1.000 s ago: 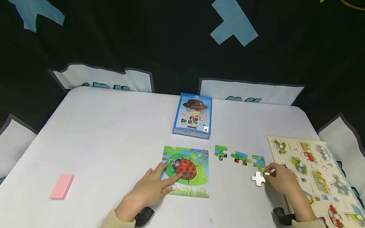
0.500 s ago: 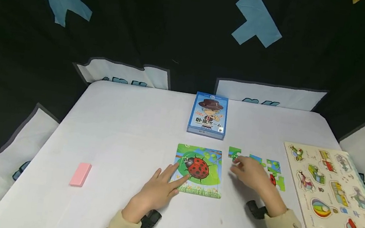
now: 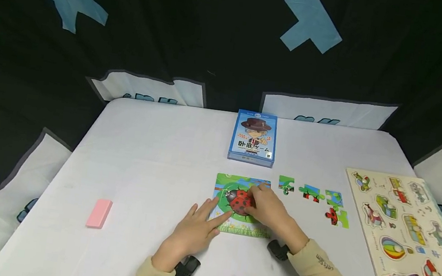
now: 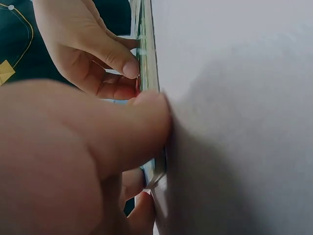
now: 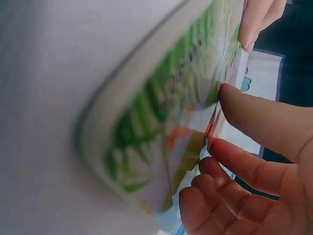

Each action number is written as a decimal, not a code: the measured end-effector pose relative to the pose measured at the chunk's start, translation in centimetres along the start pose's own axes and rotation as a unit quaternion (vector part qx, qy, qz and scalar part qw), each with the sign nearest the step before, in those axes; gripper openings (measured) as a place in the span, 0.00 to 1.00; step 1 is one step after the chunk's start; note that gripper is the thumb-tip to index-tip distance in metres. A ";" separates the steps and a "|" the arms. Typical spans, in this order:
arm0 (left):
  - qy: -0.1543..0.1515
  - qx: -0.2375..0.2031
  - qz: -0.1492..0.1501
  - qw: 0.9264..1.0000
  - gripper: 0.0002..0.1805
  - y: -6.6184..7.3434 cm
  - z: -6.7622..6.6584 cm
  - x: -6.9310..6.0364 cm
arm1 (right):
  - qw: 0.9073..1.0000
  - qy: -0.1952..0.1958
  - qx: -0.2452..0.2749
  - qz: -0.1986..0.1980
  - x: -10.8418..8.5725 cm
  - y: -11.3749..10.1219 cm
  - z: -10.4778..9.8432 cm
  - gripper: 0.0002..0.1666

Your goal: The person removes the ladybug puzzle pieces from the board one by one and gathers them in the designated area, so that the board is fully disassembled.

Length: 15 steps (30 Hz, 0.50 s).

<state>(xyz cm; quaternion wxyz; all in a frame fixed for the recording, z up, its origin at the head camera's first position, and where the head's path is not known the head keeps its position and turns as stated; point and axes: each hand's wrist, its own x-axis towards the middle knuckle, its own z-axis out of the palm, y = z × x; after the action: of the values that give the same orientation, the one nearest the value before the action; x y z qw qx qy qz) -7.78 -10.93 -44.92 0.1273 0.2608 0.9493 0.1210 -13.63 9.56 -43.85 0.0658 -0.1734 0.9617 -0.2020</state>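
Your left hand (image 3: 189,234) rests, fingers spread and released, on the square green-and-blue ladybird puzzle board (image 3: 242,231), which lies flat in front of you. Your right hand (image 3: 271,212) pinches a thin red-edged puzzle piece (image 5: 210,129) at the ladybird's right side (your fingers mask most of it, so its seating cannot be judged). Progress, by judgement: partway. Four loose green, blue and red jigsaw pieces (image 3: 311,193) lie on the right, off the board; whether they have yet to go in or were taken out, you cannot tell. Margins: the blue rectangular game box (image 3: 253,137) stands near the far edge; the cream picture board (image 3: 364,196) bounds your right. Your widest room runs leftward over the white tabletop (image 3: 161,148), towards the pink rectangular block (image 3: 99,213).
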 end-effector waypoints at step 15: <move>0.009 0.000 -0.002 1.000 0.26 0.1 0.0 0.1 | 0.989 -0.005 0.145 0.043 0.0 0.3 -0.8 0.13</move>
<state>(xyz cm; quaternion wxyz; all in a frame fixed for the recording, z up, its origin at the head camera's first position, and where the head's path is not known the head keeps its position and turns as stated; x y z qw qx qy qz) -7.79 -10.79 -44.90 0.1192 0.2579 0.9508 0.1231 -13.86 10.08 -43.27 0.1035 -0.1219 0.9285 -0.3352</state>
